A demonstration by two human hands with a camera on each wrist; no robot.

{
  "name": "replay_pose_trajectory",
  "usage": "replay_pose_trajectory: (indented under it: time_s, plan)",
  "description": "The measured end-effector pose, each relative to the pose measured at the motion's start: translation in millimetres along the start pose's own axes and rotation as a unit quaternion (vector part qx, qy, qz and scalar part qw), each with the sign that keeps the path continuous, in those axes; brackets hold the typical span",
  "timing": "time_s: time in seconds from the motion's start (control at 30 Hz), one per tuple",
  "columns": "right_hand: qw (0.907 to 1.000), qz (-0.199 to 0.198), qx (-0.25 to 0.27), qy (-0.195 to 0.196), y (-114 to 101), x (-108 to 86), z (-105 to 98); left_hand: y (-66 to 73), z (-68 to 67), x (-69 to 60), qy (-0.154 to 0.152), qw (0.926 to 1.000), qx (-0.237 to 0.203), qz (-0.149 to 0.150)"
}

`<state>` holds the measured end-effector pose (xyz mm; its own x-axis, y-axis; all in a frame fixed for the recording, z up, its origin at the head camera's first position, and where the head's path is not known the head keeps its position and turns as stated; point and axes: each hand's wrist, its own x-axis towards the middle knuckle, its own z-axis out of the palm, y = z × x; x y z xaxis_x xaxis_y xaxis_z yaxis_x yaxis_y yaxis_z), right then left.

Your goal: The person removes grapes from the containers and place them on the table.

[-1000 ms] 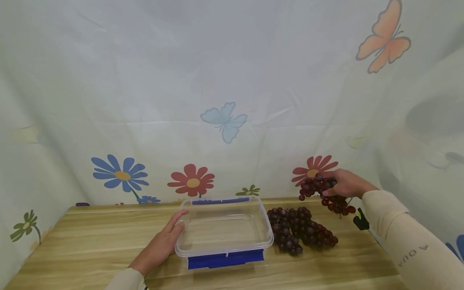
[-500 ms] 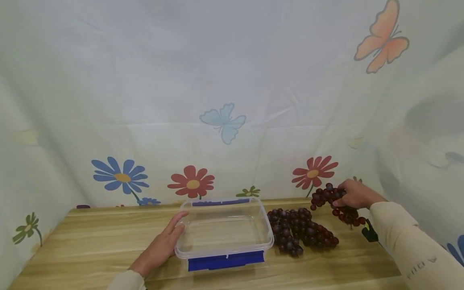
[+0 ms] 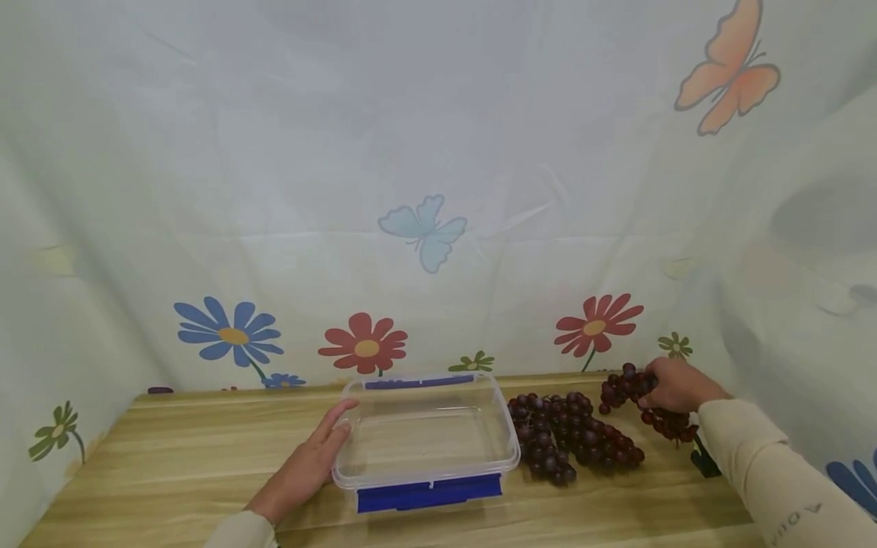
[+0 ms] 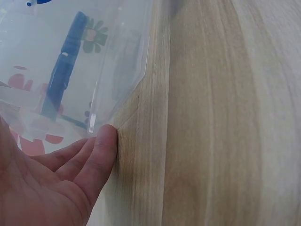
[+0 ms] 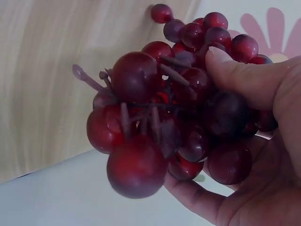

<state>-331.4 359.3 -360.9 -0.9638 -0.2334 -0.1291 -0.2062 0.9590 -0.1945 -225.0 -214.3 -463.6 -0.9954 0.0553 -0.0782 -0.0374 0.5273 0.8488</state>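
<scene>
A clear plastic food container (image 3: 430, 495) with blue latches stands on the table, its lid not seen on it. My left hand (image 3: 298, 472) rests against its left side; in the left wrist view the fingers (image 4: 101, 157) lie nearly straight along the clear wall. At the far right, my right hand (image 3: 678, 386) grips a bunch of dark red grapes (image 3: 625, 387). The right wrist view shows the thumb pressed over those grapes (image 5: 136, 167) and fingers beneath, partly hidden. Whether this bunch touches the table, I cannot tell. More grapes (image 3: 582, 430) lie just right of the container.
The wood-grain table (image 3: 185, 457) ends at a pale cloth backdrop (image 3: 288, 198) printed with flowers and butterflies. A small black object (image 3: 704, 462) sits at the table's right edge, partly behind the right sleeve (image 3: 754, 449).
My right hand has moved down and slightly to the right, carrying the bunch of grapes lower toward the table. The left hand and the container stay where they were.
</scene>
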Motion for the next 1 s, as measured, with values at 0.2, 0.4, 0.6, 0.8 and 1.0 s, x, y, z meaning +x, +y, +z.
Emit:
replay_pose_trajectory:
  time_s: [0.2,0.4,0.6,0.8,1.0]
  plan:
    - [0.9998,0.012,-0.017,-0.001,-0.1,-0.3,8.5,0.7,0.5,-0.5,-0.001,1.0,0.008,0.002]
    - [0.9996,0.008,-0.026,-0.011,2.0,-0.7,19.2,1.0,0.4,-1.1,-0.001,1.0,0.005,0.001]
    - [0.9993,0.004,-0.033,-0.016,0.1,-6.0,34.5,0.0,0.7,-1.1,-0.002,1.0,0.003,-0.002]
    - [0.9995,0.01,-0.029,-0.006,-4.0,-10.6,50.1,0.0,0.7,-1.4,-0.001,0.9999,0.017,0.002]
    - [0.9995,0.027,-0.013,-0.006,-8.8,-10.2,57.4,1.3,0.4,-2.3,-0.003,0.9998,0.017,0.006]
